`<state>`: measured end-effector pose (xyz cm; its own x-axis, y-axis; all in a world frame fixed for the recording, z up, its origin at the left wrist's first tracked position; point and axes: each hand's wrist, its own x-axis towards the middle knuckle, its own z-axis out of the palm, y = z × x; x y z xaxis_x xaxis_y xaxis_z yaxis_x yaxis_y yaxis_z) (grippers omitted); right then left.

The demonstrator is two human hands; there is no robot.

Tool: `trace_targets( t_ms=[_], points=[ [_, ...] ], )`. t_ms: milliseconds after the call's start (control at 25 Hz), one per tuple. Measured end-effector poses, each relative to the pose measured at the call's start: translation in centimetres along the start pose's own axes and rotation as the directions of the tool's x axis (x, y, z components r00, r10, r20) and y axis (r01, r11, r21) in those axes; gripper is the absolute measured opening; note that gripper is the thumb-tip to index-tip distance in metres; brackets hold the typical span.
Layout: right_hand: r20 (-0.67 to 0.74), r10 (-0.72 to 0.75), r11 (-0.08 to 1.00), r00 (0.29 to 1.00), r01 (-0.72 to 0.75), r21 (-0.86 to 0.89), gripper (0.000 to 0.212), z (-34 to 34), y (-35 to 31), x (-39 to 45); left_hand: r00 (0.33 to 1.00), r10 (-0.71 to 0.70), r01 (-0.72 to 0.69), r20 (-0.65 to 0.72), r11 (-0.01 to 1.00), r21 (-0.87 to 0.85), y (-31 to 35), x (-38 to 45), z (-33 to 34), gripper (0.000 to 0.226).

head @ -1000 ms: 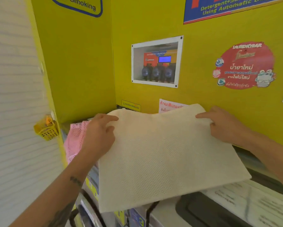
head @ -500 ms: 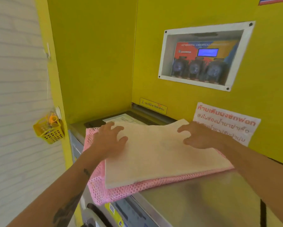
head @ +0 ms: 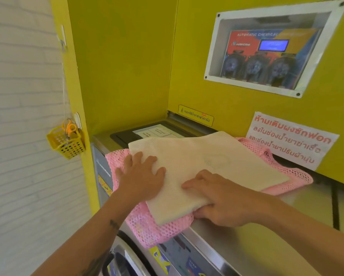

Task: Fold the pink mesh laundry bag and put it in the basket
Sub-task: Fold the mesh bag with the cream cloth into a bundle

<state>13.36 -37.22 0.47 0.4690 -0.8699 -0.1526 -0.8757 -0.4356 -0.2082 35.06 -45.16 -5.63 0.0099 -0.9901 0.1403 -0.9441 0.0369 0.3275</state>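
Note:
The pink mesh laundry bag point(head: 151, 230) lies flat on top of a steel washing machine point(head: 256, 242), its front corner hanging over the edge. A folded cream mesh bag point(head: 203, 164) rests on top of it and hides most of it. My left hand point(head: 141, 176) lies flat with spread fingers on the cream bag's left edge. My right hand point(head: 221, 200) grips the cream bag's near edge, fingers on top and thumb tucked underneath. No laundry basket for the bags is in view.
A small yellow basket point(head: 66, 141) with orange scissors hangs on the left wall. Yellow panels enclose the machine's back and left side. A dispenser window point(head: 266, 50) and a paper sign point(head: 290, 140) sit on the back panel. The machine's door point(head: 125, 259) is below.
The cream bag came down from mid-air onto the pink bag. My right hand slid from its far edge to its near edge and took hold there. The view moved closer.

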Motion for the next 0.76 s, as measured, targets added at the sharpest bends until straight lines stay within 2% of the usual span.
trace_targets(
  t_ms=[120, 200, 320, 400, 440, 520, 600, 680, 760],
  points=[
    [-0.05, -0.014, 1.0, 0.999, 0.015, 0.011, 0.046, 0.5, 1.6, -0.9, 0.999, -0.003, 0.0, 0.045, 0.998, 0.055, 0.4, -2.0, -0.9, 0.06],
    [-0.053, -0.016, 1.0, 0.998, 0.017, 0.01, 0.046, 0.3, 2.8, -2.1, 0.995, 0.043, -0.049, 0.09, 0.997, 0.063, 0.6, -3.6, -1.9, 0.054],
    [-0.071, 0.007, 0.995, 0.997, 0.0, 0.1, 0.055, -0.7, 4.6, -4.9, 0.975, 0.21, -0.206, 0.077, 0.977, -0.057, 0.6, -6.8, -3.4, 0.042],
    [-0.084, 0.02, 0.987, 0.996, -0.006, 0.163, 0.059, -1.0, 6.1, -7.0, 0.934, 0.332, -0.319, 0.13, 0.941, -0.116, 0.4, -9.6, -3.5, 0.052],
    [-0.084, 0.025, 0.986, 0.996, -0.011, 0.164, 0.063, -1.1, 6.7, -8.1, 0.91, 0.372, -0.36, 0.181, 0.928, -0.096, 0.5, -11.2, -3.3, 0.067],
    [-0.097, 0.033, 0.996, 0.995, -0.025, 0.086, 0.065, -0.8, 7.4, -10.1, 0.893, 0.384, -0.403, 0.236, 0.914, 0.036, 1.0, -14.1, -1.9, 0.105],
    [-0.122, 0.01, 0.996, 0.993, -0.02, -0.084, 0.062, -0.1, 7.1, -11.7, 0.917, 0.35, -0.385, 0.19, 0.903, 0.193, 1.7, -15.9, -0.2, 0.129],
    [-0.113, -0.034, 0.994, 0.993, 0.022, -0.107, 0.066, 0.7, 5.7, -13.5, 0.937, 0.337, -0.346, 0.089, 0.872, 0.345, 2.5, -16.8, 1.2, 0.135],
    [-0.045, -0.075, 0.997, 0.996, 0.074, -0.032, 0.068, 1.6, 3.5, -15.2, 0.933, 0.36, -0.323, 0.002, 0.833, 0.449, 3.5, -17.3, 1.8, 0.121]
  ],
)
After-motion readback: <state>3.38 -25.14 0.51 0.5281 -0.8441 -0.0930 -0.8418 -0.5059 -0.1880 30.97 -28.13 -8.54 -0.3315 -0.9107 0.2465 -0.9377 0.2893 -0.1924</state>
